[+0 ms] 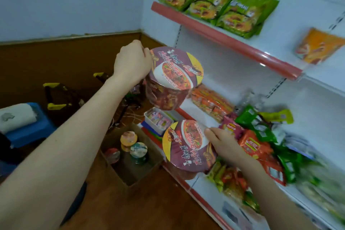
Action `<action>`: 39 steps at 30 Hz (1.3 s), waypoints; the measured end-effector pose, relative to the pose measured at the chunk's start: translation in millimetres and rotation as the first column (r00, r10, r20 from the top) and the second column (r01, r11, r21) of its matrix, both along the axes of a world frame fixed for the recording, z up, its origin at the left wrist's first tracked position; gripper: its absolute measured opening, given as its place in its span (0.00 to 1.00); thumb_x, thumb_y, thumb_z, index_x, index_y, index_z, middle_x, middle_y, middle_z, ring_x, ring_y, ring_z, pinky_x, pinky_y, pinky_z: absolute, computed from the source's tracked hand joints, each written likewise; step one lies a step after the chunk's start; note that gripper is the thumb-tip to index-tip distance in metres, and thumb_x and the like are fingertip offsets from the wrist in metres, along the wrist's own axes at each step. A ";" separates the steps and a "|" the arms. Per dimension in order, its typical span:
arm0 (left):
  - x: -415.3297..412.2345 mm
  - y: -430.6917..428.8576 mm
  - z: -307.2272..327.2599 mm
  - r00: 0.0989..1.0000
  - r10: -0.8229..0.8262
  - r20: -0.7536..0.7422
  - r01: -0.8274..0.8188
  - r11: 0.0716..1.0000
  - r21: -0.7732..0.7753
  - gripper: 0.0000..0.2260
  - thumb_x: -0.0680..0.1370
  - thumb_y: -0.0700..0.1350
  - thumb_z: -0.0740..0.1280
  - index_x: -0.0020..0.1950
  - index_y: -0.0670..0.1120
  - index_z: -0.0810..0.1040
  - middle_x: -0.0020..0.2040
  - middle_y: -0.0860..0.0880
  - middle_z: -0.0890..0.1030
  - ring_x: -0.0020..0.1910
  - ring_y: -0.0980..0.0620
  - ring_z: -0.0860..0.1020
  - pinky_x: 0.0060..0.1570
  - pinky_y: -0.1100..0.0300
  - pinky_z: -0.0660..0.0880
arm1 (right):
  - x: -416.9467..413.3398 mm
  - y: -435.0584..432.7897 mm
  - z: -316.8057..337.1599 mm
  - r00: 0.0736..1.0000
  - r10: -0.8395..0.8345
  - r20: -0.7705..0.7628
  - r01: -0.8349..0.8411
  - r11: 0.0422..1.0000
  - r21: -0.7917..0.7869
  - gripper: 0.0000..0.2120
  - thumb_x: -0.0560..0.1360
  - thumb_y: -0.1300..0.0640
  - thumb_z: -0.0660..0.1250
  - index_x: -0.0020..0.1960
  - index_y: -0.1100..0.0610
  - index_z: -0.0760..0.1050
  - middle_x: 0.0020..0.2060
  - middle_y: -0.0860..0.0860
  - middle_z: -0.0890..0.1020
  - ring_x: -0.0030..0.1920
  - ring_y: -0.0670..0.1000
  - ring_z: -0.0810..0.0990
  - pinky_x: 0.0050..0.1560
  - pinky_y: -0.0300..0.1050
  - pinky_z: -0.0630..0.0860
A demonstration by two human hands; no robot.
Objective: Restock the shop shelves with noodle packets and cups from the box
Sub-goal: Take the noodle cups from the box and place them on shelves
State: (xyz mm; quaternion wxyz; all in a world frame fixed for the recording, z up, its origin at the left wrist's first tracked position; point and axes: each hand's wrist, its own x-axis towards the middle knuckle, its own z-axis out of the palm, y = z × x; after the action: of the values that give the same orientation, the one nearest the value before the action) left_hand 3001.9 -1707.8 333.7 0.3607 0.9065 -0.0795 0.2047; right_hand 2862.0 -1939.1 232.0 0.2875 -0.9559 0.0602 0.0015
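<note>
**Head view: two noodle cups held between box and shelving.** The left hand [132, 63] grips the upper cup [173, 78] at its far rim, with the lid tilted toward the camera, level with the gap under the top shelf [224, 40]. Its fingers curl round the rim, though their tips are hidden behind the cup. The right hand [224, 145] holds the lower cup [186, 147] just in front of the middle shelf [196, 115]. The thumb presses on the lid, and the other fingers are apparently wrapped beneath, where the view is blocked.

The box [152, 147] stands on the floor below, with several cups [138, 150] left inside. Green packets [214, 5] line the top shelf. Mixed packets [252, 144] crowd the middle one, blurred at right.

**Handling, as judged:** the cups are light and thin-walled, with a film lid that would dent or tear under a thumb, and the wrap is probably slick. The firmer hold is round the side wall under the rim, setting each cup base first on the bare patch of shelf.
</note>
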 end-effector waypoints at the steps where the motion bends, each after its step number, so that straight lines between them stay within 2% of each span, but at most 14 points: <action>1: -8.8 -13.1 9.6 0.999 -0.034 0.002 0.034 0.999 -0.007 0.14 0.80 0.45 0.55 0.54 0.36 0.73 0.55 0.36 0.77 0.56 0.35 0.73 0.51 0.49 0.69 | -13.9 -9.8 10.1 0.999 -0.023 0.023 0.024 1.000 -0.014 0.15 0.80 0.55 0.56 0.38 0.60 0.71 0.35 0.53 0.75 0.41 0.52 0.73 0.38 0.43 0.60; 5: -50.1 -70.9 44.4 0.989 -0.148 0.026 0.148 0.989 0.017 0.13 0.80 0.43 0.55 0.51 0.34 0.74 0.54 0.33 0.76 0.56 0.34 0.73 0.49 0.50 0.68 | -74.7 -58.3 46.5 0.987 -0.144 0.078 0.147 0.988 -0.042 0.16 0.80 0.55 0.55 0.45 0.65 0.75 0.40 0.56 0.78 0.43 0.53 0.75 0.41 0.44 0.65; 8: -83.1 -118.4 62.4 0.972 -0.227 0.062 0.226 0.974 0.022 0.13 0.80 0.43 0.55 0.49 0.34 0.72 0.52 0.33 0.76 0.53 0.35 0.73 0.43 0.52 0.65 | -127.9 -98.6 71.2 0.961 -0.253 0.107 0.257 0.966 -0.027 0.15 0.80 0.54 0.56 0.40 0.60 0.73 0.35 0.52 0.76 0.38 0.50 0.74 0.34 0.32 0.65; 10: -107.0 -153.3 72.5 0.957 -0.281 0.076 0.282 0.959 0.000 0.12 0.80 0.43 0.55 0.47 0.35 0.71 0.51 0.32 0.76 0.52 0.36 0.74 0.43 0.52 0.66 | -165.4 -125.0 84.9 0.947 -0.294 0.130 0.299 0.954 -0.027 0.16 0.80 0.54 0.56 0.37 0.59 0.73 0.33 0.52 0.76 0.37 0.49 0.74 0.35 0.34 0.66; 13: -156.8 -215.6 90.9 0.931 -0.350 0.101 0.354 0.935 -0.024 0.13 0.79 0.44 0.56 0.49 0.34 0.73 0.51 0.31 0.78 0.51 0.34 0.76 0.49 0.48 0.71 | -232.6 -168.7 103.3 0.922 -0.356 0.150 0.365 0.930 -0.035 0.17 0.80 0.54 0.56 0.41 0.65 0.76 0.34 0.53 0.78 0.36 0.48 0.74 0.41 0.45 0.67; 16: -211.7 -275.5 109.8 0.897 -0.420 0.135 0.429 0.903 -0.040 0.13 0.79 0.42 0.56 0.49 0.33 0.74 0.49 0.31 0.79 0.51 0.35 0.77 0.49 0.50 0.71 | -300.7 -207.6 122.4 0.893 -0.415 0.177 0.427 0.903 -0.037 0.18 0.80 0.54 0.57 0.32 0.56 0.69 0.27 0.46 0.71 0.30 0.43 0.69 0.34 0.37 0.64; 19: -266.8 -333.1 128.3 0.854 -0.498 0.151 0.512 0.857 -0.065 0.15 0.79 0.42 0.56 0.50 0.32 0.76 0.50 0.30 0.79 0.51 0.34 0.78 0.52 0.49 0.72 | -368.2 -247.5 138.3 0.851 -0.490 0.190 0.500 0.866 -0.005 0.19 0.79 0.53 0.57 0.32 0.59 0.66 0.27 0.49 0.69 0.30 0.46 0.67 0.33 0.40 0.61; 22: -316.4 -385.9 144.2 0.784 -0.599 0.161 0.616 0.784 -0.078 0.16 0.77 0.44 0.56 0.43 0.32 0.77 0.46 0.29 0.78 0.48 0.34 0.78 0.50 0.50 0.72 | -428.8 -285.2 149.4 0.791 -0.580 0.194 0.574 0.814 0.093 0.20 0.79 0.52 0.58 0.37 0.68 0.71 0.32 0.58 0.75 0.34 0.50 0.72 0.37 0.44 0.64; 25: -357.0 -437.3 155.9 0.712 -0.689 0.135 0.702 0.699 -0.138 0.13 0.76 0.42 0.57 0.31 0.40 0.70 0.36 0.33 0.78 0.38 0.37 0.81 0.48 0.48 0.78 | -480.0 -316.4 158.2 0.718 -0.659 0.222 0.640 0.751 0.163 0.19 0.78 0.53 0.59 0.35 0.65 0.72 0.33 0.59 0.75 0.34 0.50 0.72 0.37 0.45 0.64; 30: -413.2 -522.4 170.8 0.600 -0.796 0.081 0.797 0.587 -0.144 0.13 0.77 0.41 0.57 0.33 0.42 0.69 0.31 0.41 0.75 0.32 0.39 0.80 0.43 0.49 0.80 | -546.8 -364.4 168.4 0.558 -0.784 0.273 0.745 0.617 0.251 0.17 0.79 0.54 0.59 0.34 0.61 0.68 0.31 0.58 0.72 0.33 0.51 0.70 0.38 0.45 0.63; 35: -452.5 -612.2 184.4 0.478 -0.873 0.098 0.872 0.458 -0.173 0.12 0.76 0.40 0.59 0.38 0.35 0.75 0.38 0.35 0.79 0.37 0.38 0.80 0.43 0.48 0.80 | -594.3 -421.6 180.2 0.408 -0.871 0.272 0.819 0.481 0.312 0.15 0.78 0.52 0.59 0.36 0.59 0.70 0.32 0.58 0.74 0.34 0.52 0.72 0.38 0.44 0.65; 36: -458.7 -632.4 187.9 0.454 -0.884 0.108 0.883 0.431 -0.184 0.12 0.75 0.40 0.59 0.36 0.35 0.75 0.34 0.37 0.79 0.36 0.40 0.81 0.41 0.53 0.80 | -601.3 -435.3 184.5 0.382 -0.881 0.280 0.826 0.461 0.324 0.16 0.78 0.52 0.59 0.35 0.59 0.70 0.31 0.57 0.75 0.32 0.50 0.73 0.37 0.43 0.66; 38: -473.1 -670.2 197.1 0.425 -0.898 0.117 0.899 0.404 -0.167 0.14 0.75 0.38 0.59 0.30 0.40 0.71 0.23 0.44 0.75 0.21 0.56 0.77 0.25 0.69 0.74 | -613.0 -463.9 195.6 0.330 -0.895 0.299 0.840 0.423 0.339 0.16 0.78 0.54 0.60 0.33 0.59 0.71 0.28 0.54 0.76 0.26 0.46 0.73 0.31 0.38 0.67; 39: -480.0 -688.5 202.5 0.405 -0.907 0.115 0.908 0.384 -0.166 0.14 0.76 0.38 0.58 0.30 0.41 0.69 0.24 0.45 0.73 0.16 0.58 0.74 0.17 0.70 0.69 | -617.5 -478.9 202.2 0.309 -0.901 0.304 0.847 0.406 0.342 0.16 0.78 0.54 0.60 0.33 0.59 0.72 0.28 0.53 0.77 0.25 0.45 0.73 0.28 0.36 0.67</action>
State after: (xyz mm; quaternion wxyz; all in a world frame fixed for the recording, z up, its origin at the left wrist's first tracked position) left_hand 2521.9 -2396.3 536.2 0.5036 0.6736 -0.5407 -0.0159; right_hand 2244.5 -2418.0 434.2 0.3027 -0.7220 0.5008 -0.3691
